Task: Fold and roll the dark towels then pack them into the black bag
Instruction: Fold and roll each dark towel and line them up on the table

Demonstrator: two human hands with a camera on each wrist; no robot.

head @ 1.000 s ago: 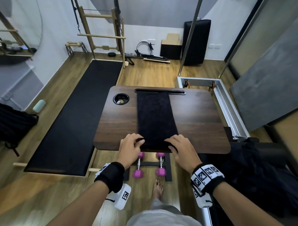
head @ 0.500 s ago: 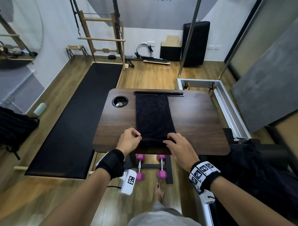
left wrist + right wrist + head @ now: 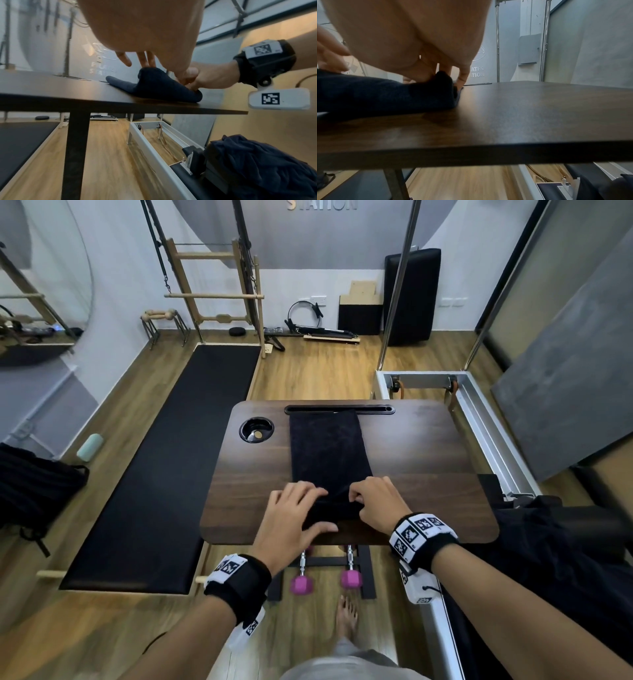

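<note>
Your right hand (image 3: 378,503) pinches the roll started at the near end of the dark towel (image 3: 327,446) on the counter (image 3: 428,460); your left hand (image 3: 291,518) lies flat, fingers spread. That uneven hold risks a skewed, loose roll that telescopes.

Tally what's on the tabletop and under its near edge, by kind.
Dark towel, folded into a strip, near end being rolled: 1
Hands on the towel, left hand and right hand: 2
Pink dumbbells on the floor under the near edge: 2
Cup holder recessed in the tabletop: 1
Total: 6
</note>
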